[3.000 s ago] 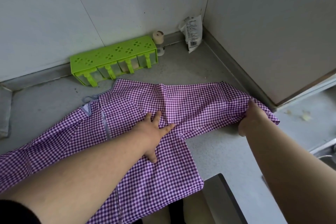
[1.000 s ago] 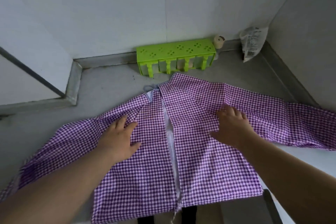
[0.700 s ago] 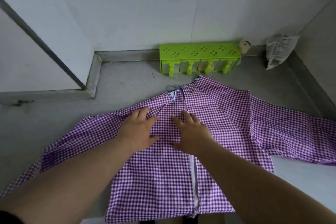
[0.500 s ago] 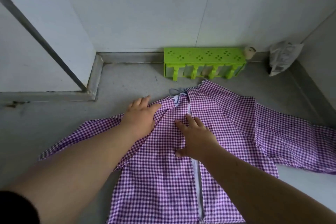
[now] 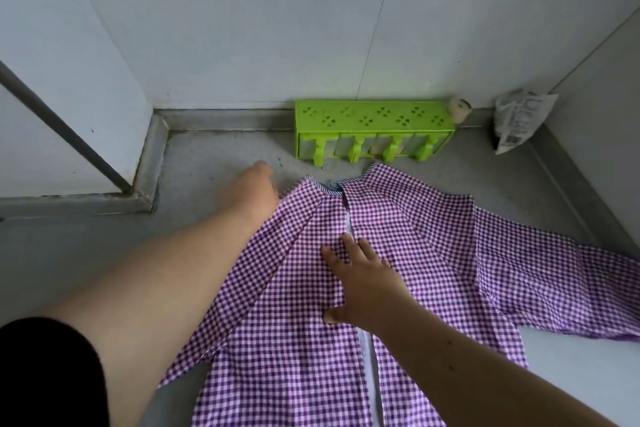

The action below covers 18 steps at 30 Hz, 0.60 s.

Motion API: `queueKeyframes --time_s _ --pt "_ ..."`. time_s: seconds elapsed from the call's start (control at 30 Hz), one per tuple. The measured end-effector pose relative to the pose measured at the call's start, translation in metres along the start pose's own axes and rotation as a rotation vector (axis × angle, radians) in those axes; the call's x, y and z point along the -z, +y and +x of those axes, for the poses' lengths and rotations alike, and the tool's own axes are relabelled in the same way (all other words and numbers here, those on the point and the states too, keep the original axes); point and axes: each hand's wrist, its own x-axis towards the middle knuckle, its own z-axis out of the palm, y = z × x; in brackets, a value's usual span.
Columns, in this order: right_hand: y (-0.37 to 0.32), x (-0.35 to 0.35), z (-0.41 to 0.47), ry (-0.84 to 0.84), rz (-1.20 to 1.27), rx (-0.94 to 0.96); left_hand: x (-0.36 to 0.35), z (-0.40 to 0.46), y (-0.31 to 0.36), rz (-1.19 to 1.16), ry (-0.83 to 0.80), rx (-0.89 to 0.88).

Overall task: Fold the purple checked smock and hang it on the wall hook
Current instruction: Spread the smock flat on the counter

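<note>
The purple-and-white checked cotton smock [image 5: 408,253] lies flat on the grey countertop [image 5: 214,163], collar toward the back wall near the lime-green plastic rack [image 5: 372,118], hem toward me; its long axis runs front to back, with one sleeve trailing off to the right. I see my right hand [image 5: 363,282] pressing it flat with fingers spread. My left hand [image 5: 252,191] sits at the smock's left shoulder edge; I can't tell its grip through the blur.
</note>
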Motion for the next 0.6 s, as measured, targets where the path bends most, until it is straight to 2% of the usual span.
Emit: queueKeyframes --time_s 0.03,0.07,0.1,0.17,0.2,0.23,0.33,0.5,0.6 --pt "0.000 0.000 0.000 -0.001 0.001 0.001 0.001 0.002 -0.004 0.012 0.039 -0.003" --pt "0.000 0.000 0.000 -0.001 0.000 0.002 0.000 0.001 -0.008 0.083 0.066 -0.112" --pt "0.000 0.000 0.000 -0.001 -0.002 0.004 -0.002 -0.004 -0.009 0.176 0.070 -0.330" --pt "0.000 -0.001 -0.001 0.007 -0.003 0.005 -0.008 -0.022 -0.003 0.278 -0.108 -0.787" --pt "0.000 0.000 -0.001 0.012 -0.006 0.006 -0.012 -0.029 0.001 0.325 -0.213 -0.900" --pt "0.001 0.000 -0.001 0.013 -0.012 0.009 -0.014 -0.034 0.005 0.319 -0.282 -0.884" --pt "0.001 0.000 -0.002 0.006 -0.024 0.015 -0.017 -0.035 0.006 0.224 -0.301 -0.608" --pt "0.006 0.003 0.000 -0.007 -0.053 0.019 -0.006 -0.055 -0.031 0.256 -0.294 -0.540" --pt "0.008 0.007 0.001 -0.017 -0.073 0.007 0.007 -0.088 -0.076 0.273 -0.291 -0.430"
